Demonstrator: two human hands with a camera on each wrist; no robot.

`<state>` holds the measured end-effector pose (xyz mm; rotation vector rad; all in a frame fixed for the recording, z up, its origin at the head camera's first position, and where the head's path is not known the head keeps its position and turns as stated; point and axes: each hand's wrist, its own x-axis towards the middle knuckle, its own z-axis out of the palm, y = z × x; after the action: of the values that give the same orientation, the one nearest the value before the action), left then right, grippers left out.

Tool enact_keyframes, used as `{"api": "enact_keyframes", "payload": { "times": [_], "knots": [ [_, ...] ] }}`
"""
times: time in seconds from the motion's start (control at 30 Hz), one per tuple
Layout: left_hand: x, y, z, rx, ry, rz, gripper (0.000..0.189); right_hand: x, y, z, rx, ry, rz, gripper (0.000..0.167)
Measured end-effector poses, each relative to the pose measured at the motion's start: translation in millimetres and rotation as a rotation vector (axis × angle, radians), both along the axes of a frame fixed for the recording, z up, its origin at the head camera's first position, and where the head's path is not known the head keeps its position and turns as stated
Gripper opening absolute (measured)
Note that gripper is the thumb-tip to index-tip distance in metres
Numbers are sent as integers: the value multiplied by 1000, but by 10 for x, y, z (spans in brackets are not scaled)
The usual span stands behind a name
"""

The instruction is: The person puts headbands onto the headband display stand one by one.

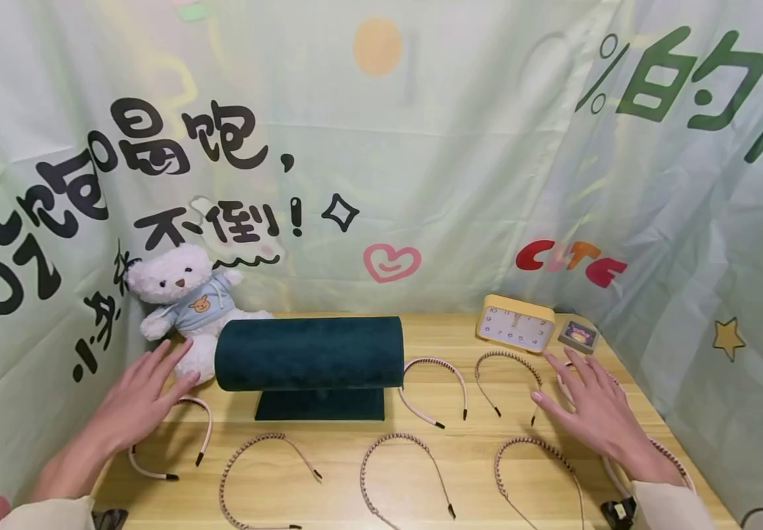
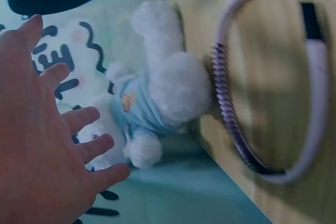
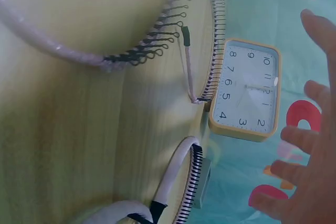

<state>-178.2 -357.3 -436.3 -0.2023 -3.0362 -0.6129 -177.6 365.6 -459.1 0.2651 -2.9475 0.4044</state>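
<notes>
My left hand point(image 1: 132, 401) hovers with fingers spread at the table's left side, holding nothing. A pale pink headband point(image 1: 207, 430) lies below it, partly hidden by the hand; the left wrist view shows the whole headband point(image 2: 223, 85), with dark teeth and black tips. My right hand point(image 1: 589, 405), also spread and holding nothing, is raised over the right side. It partly covers a headband point(image 1: 614, 380) beneath it, and another headband point(image 1: 672, 460) lies under the wrist. Between the hands stands a dark green velvet roll point(image 1: 308, 353) on a base, touched by neither.
Several braided headbands point(image 1: 363, 471) lie spread on the wooden table point(image 1: 341, 442). A white teddy bear point(image 1: 205, 302) sits behind the left hand. At the back right are a yellow clock point(image 1: 516, 324) and a small grey box point(image 1: 578, 336). Printed fabric point(image 1: 474, 184) surrounds the table.
</notes>
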Motion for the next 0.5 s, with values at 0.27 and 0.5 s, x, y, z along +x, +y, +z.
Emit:
{"api": "enact_keyframes", "payload": {
  "times": [0.27,0.5],
  "knots": [
    [-152,156,213,150,45,-60,69,23,5,-23,-131,40,80,90],
    [-246,293,366,287,54,-123,65,73,4,-95,-244,22,153,82]
  ]
}}
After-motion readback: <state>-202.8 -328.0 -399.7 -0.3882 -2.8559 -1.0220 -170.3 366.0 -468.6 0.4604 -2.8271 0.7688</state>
